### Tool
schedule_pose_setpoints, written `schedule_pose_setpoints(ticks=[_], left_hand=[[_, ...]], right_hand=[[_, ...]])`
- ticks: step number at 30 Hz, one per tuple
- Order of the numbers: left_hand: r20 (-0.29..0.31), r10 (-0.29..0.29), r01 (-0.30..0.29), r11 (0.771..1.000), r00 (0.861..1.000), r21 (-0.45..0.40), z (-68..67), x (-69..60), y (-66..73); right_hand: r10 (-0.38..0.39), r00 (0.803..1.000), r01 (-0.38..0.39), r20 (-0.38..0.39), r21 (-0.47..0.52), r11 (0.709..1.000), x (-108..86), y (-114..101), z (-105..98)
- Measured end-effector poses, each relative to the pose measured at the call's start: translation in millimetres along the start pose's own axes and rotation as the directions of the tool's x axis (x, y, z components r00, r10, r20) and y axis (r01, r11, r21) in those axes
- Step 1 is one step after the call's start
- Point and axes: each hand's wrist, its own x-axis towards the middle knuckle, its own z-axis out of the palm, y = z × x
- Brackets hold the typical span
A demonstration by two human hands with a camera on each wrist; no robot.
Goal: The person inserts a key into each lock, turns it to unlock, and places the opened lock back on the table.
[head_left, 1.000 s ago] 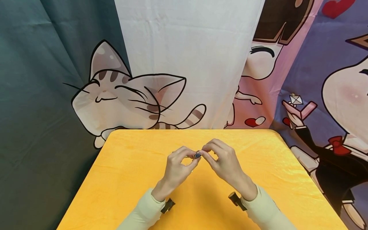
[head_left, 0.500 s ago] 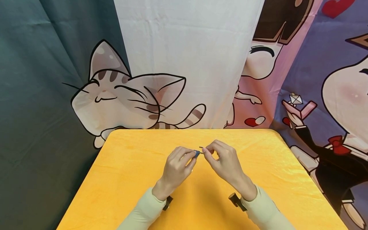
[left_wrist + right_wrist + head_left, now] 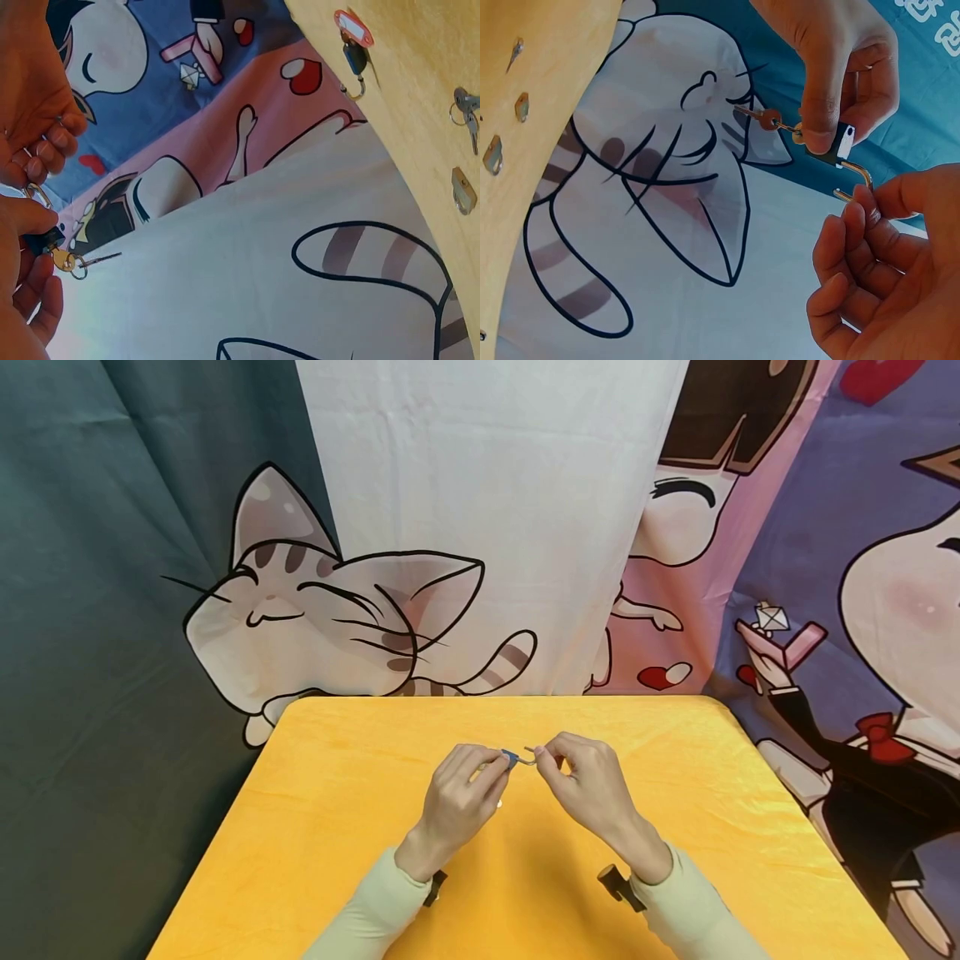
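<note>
A small blue padlock [image 3: 512,759] is pinched by its body between the thumb and fingers of my left hand [image 3: 454,797]. Its metal shackle [image 3: 865,176] stands out of the body, with the free end clear of it. My right hand [image 3: 596,787] grips the shackle's bend with thumb and fingertips. In the right wrist view a key [image 3: 770,118] hangs on a ring from the lock's other end; the left wrist view shows a brass key [image 3: 64,260] and a thin second one by my left fingers.
On the yellow table [image 3: 360,860], the left wrist view shows a padlock with a red tag [image 3: 354,28], a bunch of keys [image 3: 465,101] and a brass-coloured padlock [image 3: 463,191]. Printed curtains [image 3: 487,485] hang behind the table.
The padlock was mostly hidden between my fingertips; its blue body and raised shackle now show. My right hand has shifted slightly right, away from my left, and the left fingers have closed over the body.
</note>
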Motion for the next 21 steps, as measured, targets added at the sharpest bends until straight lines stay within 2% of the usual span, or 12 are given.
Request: schedule_pose_setpoints(ticks=[2,4,6,8,12,13,15,19,20,21], left_hand=[[0.019,-0.068,0.069,0.996,0.998,-0.06,1.1,-0.3,0.3],[0.052,-0.164,0.17,0.973,0.985,-0.154,2.7,-0.8,0.9],[0.092,-0.269,0.284,0.924,0.959,-0.256,4.6,-1.4,1.6],[0.14,-0.366,0.392,0.855,0.92,-0.341,5.8,-2.6,2.0],[0.244,-0.503,0.558,0.722,0.829,-0.409,7.8,-5.8,0.7],[0.277,-0.53,0.597,0.685,0.802,-0.417,8.0,-6.8,0.1],[0.352,-0.577,0.675,0.601,0.737,-0.428,8.8,-8.7,-1.4],[0.505,-0.629,0.805,0.417,0.591,-0.423,12.2,-12.5,-4.8],[0.534,-0.633,0.826,0.384,0.561,-0.413,13.4,-13.5,-5.6],[0.556,-0.633,0.84,0.361,0.539,-0.404,14.7,-14.4,-6.4]], right_hand=[[-0.004,1.0,0.004,-0.004,-0.003,1.0,0.4,0,-1],[-0.008,1.0,0.008,-0.014,-0.003,1.0,0.9,1,-2],[-0.011,0.999,0.011,-0.031,0.002,1.0,1.3,1,-3],[-0.017,0.999,0.017,-0.046,0.01,1.0,1.3,1,-5],[-0.043,0.997,0.044,-0.062,0.007,0.999,1.2,2,-10],[-0.051,0.997,0.051,-0.064,0.001,0.999,1.1,3,-11],[-0.065,0.996,0.064,-0.068,-0.018,0.998,0.7,4,-13],[-0.102,0.992,0.099,-0.075,-0.05,0.994,-2.0,8,-17],[-0.113,0.991,0.109,-0.07,-0.064,0.992,-3.3,9,-18],[-0.13,0.99,0.125,-0.063,-0.077,0.989,-4.8,10,-19]])
